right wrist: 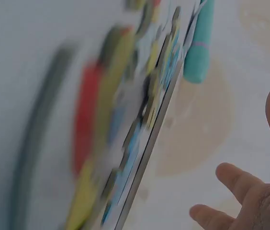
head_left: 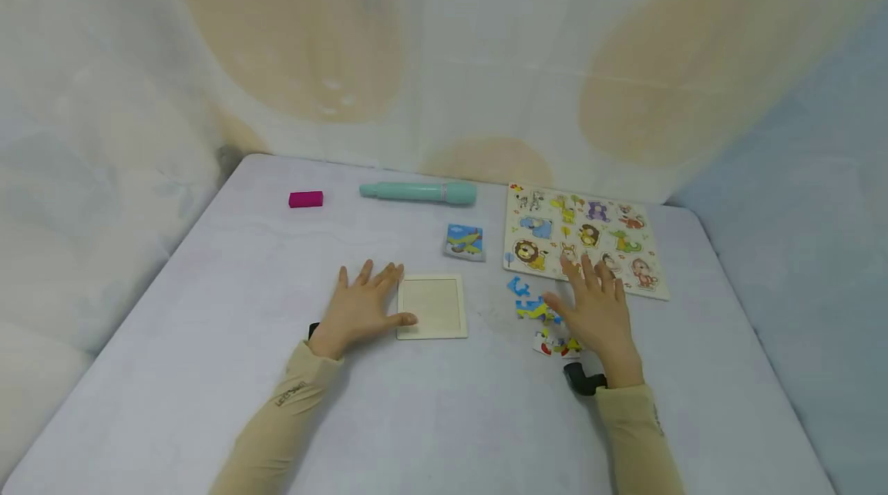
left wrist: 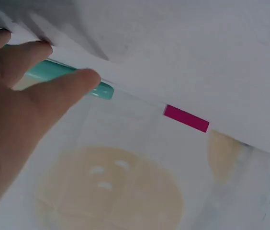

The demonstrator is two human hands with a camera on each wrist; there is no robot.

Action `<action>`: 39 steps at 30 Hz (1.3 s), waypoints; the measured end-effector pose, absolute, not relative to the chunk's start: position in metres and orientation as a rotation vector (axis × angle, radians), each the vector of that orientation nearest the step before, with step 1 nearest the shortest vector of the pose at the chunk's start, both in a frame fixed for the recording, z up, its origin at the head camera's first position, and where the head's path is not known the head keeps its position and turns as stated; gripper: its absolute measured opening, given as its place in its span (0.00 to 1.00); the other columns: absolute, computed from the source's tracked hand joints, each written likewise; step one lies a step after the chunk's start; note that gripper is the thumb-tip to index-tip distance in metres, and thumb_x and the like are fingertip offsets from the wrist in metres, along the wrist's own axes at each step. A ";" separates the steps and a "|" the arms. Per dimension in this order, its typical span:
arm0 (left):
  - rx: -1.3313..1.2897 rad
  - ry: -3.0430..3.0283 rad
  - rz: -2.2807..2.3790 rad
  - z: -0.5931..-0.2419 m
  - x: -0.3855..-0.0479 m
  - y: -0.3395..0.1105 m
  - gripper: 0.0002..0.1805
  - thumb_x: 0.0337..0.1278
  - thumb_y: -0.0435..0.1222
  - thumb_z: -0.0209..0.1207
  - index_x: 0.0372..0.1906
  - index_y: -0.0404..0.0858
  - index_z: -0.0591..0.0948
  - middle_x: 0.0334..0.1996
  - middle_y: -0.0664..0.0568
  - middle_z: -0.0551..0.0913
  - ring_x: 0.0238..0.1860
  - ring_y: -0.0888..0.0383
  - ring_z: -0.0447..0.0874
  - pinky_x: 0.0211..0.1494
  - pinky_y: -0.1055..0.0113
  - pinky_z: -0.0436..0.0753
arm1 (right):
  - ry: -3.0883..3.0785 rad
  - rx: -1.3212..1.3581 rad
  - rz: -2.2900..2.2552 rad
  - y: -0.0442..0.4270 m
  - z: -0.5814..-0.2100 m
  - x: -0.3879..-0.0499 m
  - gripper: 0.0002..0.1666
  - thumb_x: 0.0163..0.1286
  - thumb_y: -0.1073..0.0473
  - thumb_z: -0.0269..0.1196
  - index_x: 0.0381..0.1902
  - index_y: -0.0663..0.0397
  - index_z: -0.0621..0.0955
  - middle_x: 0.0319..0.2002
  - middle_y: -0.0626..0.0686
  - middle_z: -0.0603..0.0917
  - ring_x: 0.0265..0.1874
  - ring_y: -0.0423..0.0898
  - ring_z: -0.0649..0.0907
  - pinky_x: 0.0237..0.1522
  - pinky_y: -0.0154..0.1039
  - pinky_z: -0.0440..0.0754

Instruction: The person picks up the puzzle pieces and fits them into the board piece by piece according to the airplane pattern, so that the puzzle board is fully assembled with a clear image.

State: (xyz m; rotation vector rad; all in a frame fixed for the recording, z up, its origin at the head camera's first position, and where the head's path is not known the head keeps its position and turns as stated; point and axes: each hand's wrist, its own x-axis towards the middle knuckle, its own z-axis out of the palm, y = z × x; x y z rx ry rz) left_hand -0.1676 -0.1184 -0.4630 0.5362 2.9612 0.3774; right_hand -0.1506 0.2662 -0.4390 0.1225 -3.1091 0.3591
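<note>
My left hand (head_left: 361, 314) is spread with straight fingers at the left side of a small square puzzle tray (head_left: 433, 306). Its thumb reaches over the tray's left edge; whether it touches cannot be told. To the right, my right hand (head_left: 595, 314) is held with fingers spread and nothing in them. Beside and partly under it lie several loose jigsaw pieces (head_left: 533, 310), blue, yellow and red. Its fingertips overlap the near edge of an animal puzzle board (head_left: 577, 229) in the head view. The left wrist view shows the left thumb and fingers (left wrist: 73, 86) extended.
A small blue-and-green picture puzzle (head_left: 464, 240) lies behind the tray. Farther back are a long teal stick-shaped object (head_left: 416, 193) and a magenta block (head_left: 306, 199). Patterned cloth (head_left: 486, 55) hangs behind the white table (head_left: 430, 418). A black elbow-shaped piece (head_left: 581, 381) is by the right wrist.
</note>
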 end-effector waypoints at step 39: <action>0.686 2.790 0.486 -0.466 -0.165 -0.116 0.66 0.31 0.62 0.73 0.77 0.43 0.53 0.76 0.51 0.55 0.78 0.41 0.44 0.72 0.29 0.38 | -3.032 0.108 1.296 0.207 -0.451 -0.197 0.13 0.70 0.61 0.60 0.51 0.58 0.80 0.40 0.62 0.86 0.29 0.47 0.87 0.30 0.38 0.84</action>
